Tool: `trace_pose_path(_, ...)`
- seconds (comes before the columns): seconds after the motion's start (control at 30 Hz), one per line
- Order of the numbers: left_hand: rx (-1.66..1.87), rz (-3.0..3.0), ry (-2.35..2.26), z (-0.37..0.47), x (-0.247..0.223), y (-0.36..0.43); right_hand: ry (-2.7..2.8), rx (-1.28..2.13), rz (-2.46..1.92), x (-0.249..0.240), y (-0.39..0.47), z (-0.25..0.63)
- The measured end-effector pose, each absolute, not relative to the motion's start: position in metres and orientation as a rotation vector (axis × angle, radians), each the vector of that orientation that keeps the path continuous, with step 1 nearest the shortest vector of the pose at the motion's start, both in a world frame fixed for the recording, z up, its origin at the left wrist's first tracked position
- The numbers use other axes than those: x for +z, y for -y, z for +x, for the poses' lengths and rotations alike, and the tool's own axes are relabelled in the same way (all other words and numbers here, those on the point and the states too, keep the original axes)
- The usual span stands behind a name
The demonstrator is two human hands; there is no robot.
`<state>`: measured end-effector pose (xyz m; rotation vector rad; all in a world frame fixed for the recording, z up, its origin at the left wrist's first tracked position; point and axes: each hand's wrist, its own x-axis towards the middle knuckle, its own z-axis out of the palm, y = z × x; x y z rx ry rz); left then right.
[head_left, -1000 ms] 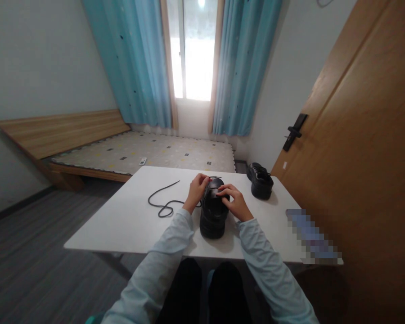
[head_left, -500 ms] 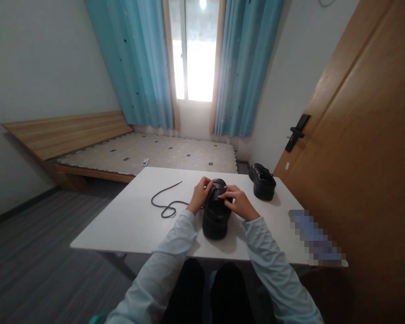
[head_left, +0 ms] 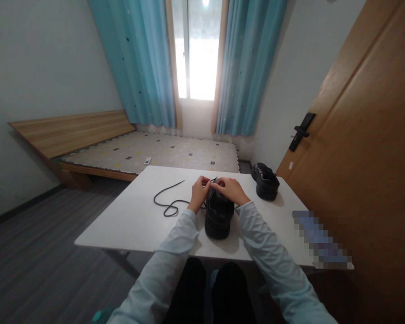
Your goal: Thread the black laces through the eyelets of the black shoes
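Over the shoe (head_left: 219,222) standing on the table (head_left: 128,225), the left hand (head_left: 199,192) and right hand (head_left: 232,191) keep fingertips pinched, apparently on the lace (head_left: 170,205), which could slip if held too loosely.

Long sleeves, pale blue: left sleeve (head_left: 165,270) at near left, right sleeve (head_left: 273,252) at near right, matching in shade. Cloth soft-looking, loose along forearms, rumpled into many small creases (wrinkles plainest on right one). Both reach down to wrists. Left hand (head_left: 199,191) and right hand (head_left: 232,190) bare. Black trousers (head_left: 187,288) at near edge, rounded over knees, too dark for seams to be told.
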<state>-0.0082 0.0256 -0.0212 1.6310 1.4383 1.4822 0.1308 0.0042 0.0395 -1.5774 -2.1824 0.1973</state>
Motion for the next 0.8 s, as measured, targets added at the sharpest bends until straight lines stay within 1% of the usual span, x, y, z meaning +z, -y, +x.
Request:
trace_pose_path(0.13,1.496,1.561,-1.444,-0.012,-0.026,-0.030,2.189,0.284,-1.572,0.036,-0.014,0.128)
trace_pose_path(0.3,1.520,1.259,-1.206,-0.013,-0.027,-0.032,2.180,0.495,-1.470,0.030,-0.024,0.138)
trace_pose_path(0.4,1.501,1.115,-1.125,-0.016,-0.023,-0.028,2.175,0.556,-1.391,0.024,-0.029,0.144)
trace_pose_path(0.57,1.383,1.056,-1.042,-0.021,-0.015,-0.022,2.171,0.592,-1.393,0.018,-0.032,0.147)
trace_pose_path(0.8,1.255,1.034,-1.128,-0.022,-0.013,-0.019,2.154,0.513,-1.393,0.016,-0.029,0.149)
